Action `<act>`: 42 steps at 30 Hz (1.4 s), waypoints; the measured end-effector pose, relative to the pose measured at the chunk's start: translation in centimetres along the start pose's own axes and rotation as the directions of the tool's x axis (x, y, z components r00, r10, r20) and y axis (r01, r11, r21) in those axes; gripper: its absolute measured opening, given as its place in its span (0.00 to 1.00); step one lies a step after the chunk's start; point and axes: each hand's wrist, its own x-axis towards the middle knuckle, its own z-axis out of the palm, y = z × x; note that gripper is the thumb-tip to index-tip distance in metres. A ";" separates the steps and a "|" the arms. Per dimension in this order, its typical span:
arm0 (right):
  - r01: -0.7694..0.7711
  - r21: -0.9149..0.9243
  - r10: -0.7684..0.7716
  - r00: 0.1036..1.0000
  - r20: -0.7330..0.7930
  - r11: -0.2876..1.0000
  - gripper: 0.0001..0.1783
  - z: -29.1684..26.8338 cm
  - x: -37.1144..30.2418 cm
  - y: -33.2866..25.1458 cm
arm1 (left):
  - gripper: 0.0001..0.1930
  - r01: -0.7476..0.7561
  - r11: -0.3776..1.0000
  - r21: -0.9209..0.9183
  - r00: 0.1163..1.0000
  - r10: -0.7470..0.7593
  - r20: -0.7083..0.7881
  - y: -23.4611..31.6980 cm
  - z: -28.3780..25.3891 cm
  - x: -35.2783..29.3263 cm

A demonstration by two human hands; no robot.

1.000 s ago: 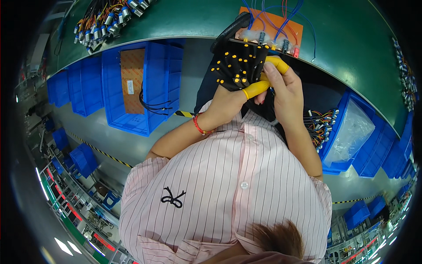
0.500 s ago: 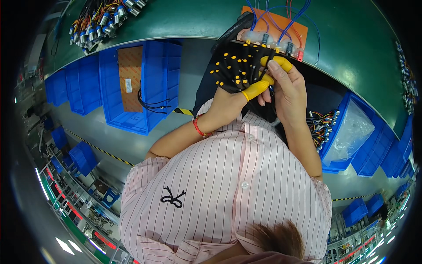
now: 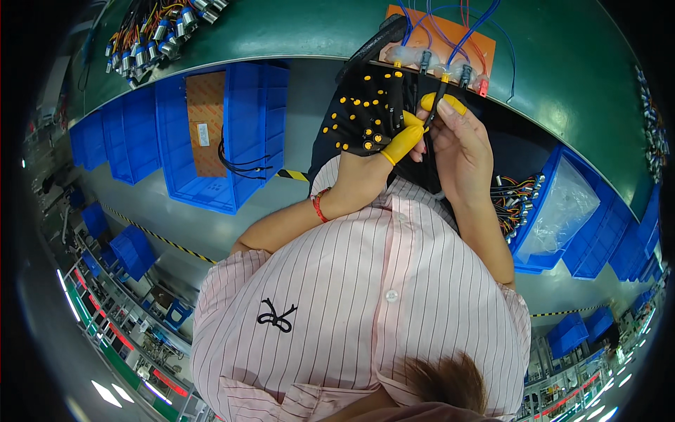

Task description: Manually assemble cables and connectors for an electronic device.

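Centre stage, a little right and above the middle of the frame, is one black cable, angled up and to the right. Its upper end lines up with a yellow fitting on the near edge of the orange board; whether the two are joined I cannot tell.

On that cable is the right hand, closed to a narrow pinch, thumb and forefinger meeting around it, the forefinger bent over from above in a yellow finger cover. The wrist stands nearly upright, its forearm rising from the lower right.

Over to the left hand, and it is full: gathered around a fan of black cables with yellow tips spreading toward the upper left. Its covered thumb points up and right, the tip close beside the pinched cable; the other fingers are mostly hidden. That forearm slants in from the lower left, a red bracelet at the wrist.

Further out, blue wires arch over the board on the green table. Metal-ended connectors are heaped upper left, and blue bins line up below the table edge.
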 end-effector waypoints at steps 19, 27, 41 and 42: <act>-0.048 0.139 0.043 0.998 0.043 0.989 0.18 -0.1 0.3 0.1 | 0.11 0.028 0.982 -0.186 0.998 -0.016 0.067 0.2 0.8 0.6; -0.052 0.177 0.047 0.998 0.032 0.983 0.18 -0.1 0.7 -0.2 | 0.11 0.004 0.984 -0.181 0.997 0.009 0.071 0.1 1.1 1.1; 0.152 -0.294 -0.181 0.981 -0.071 0.944 0.13 1.0 0.4 0.0 | 0.07 -0.082 0.985 0.154 0.987 0.058 0.151 1.2 0.4 0.2; 0.162 -0.374 -0.191 0.981 -0.041 0.913 0.13 1.3 -0.7 -0.3 | 0.06 -0.129 0.940 0.315 0.983 0.080 0.163 1.5 0.4 -0.4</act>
